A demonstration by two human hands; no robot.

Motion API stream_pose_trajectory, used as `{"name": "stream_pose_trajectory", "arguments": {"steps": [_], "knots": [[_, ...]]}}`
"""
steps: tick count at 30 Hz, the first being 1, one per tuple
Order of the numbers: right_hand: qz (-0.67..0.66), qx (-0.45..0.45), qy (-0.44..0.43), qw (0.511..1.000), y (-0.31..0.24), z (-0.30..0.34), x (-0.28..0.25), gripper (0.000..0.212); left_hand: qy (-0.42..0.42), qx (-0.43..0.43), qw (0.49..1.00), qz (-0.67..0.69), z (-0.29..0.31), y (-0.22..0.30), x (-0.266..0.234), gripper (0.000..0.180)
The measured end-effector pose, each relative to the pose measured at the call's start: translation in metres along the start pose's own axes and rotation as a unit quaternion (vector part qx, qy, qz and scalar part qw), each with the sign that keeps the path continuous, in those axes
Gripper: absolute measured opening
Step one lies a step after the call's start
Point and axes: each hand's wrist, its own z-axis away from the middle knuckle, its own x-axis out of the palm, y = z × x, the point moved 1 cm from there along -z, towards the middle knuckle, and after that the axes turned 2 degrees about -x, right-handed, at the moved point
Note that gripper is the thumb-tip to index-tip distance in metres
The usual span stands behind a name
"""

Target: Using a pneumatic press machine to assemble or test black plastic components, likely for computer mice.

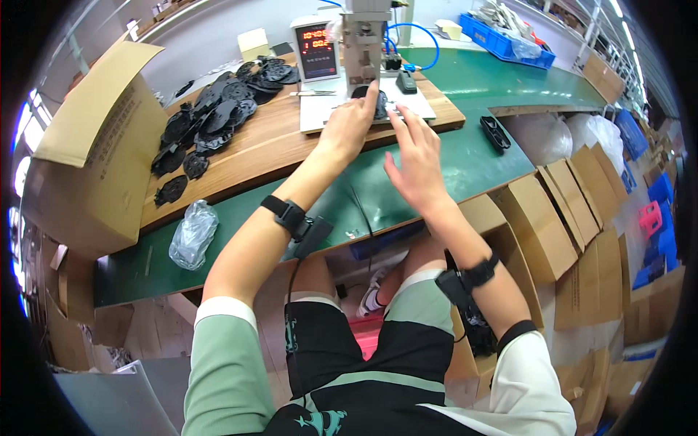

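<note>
Under the metal head of a bench press machine (361,47), a round black plastic part (380,106) lies on the white base plate (318,116). My left hand (350,125) is at that part, its index finger stretched up over it and the other fingers bent, hiding some of the part. Beside it, my right hand (416,149) hovers over the plate's near edge with fingers apart, thumb out and nothing held. Its fingertips come close to the part's right side. Tweezers (314,93) rest on the plate to the left.
Many similar black parts (218,109) are heaped on the wooden board (254,151). Left of them stands an open cardboard box (109,160), with a clear plastic bag (194,236) nearer me. A display box (318,49) adjoins the press. Cartons (534,229) crowd the right side.
</note>
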Motion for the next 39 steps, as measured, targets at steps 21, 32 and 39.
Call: {"name": "stream_pose_trajectory", "arguments": {"steps": [21, 32, 39], "knots": [[0.044, 0.008, -0.076, 0.996, 0.028, -0.076, 0.059, 0.031, -0.206, -0.43, 0.833, -0.281, 0.147, -0.178, -0.121, 0.085], [0.044, -0.01, -0.056, 0.997, 0.02, -0.076, 0.056, 0.015, -0.157, -0.143, 0.974, -0.078, 0.185, -0.098, -0.125, 0.054], [0.044, -0.006, -0.075, 0.996, 0.023, -0.075, 0.053, 0.016, -0.092, -0.105, 0.99, -0.037, 0.172, -0.062, -0.12, 0.049]]}}
